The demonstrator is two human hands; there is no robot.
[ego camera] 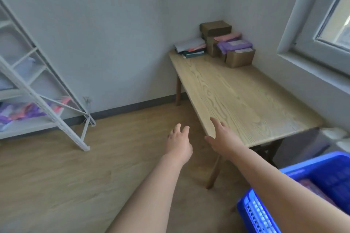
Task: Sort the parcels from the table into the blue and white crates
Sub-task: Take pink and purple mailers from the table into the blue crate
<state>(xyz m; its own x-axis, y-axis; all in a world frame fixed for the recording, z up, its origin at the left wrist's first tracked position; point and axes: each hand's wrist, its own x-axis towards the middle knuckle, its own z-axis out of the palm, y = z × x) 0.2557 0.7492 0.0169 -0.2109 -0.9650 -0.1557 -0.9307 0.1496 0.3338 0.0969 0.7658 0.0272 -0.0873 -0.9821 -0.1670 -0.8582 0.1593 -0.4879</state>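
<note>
The heap of brown cardboard boxes and purple and pink plastic mailers sits at one o'clock, in the far corner of the pale wooden table, well apart from me. Both my hands are empty, fingers loosely spread: my right hand over the table's near edge, my left hand beside it above the floor. I'd step closer, lift a top mailer first (the stack looks loose), then turn to the blue plastic crate at five o'clock.
</note>
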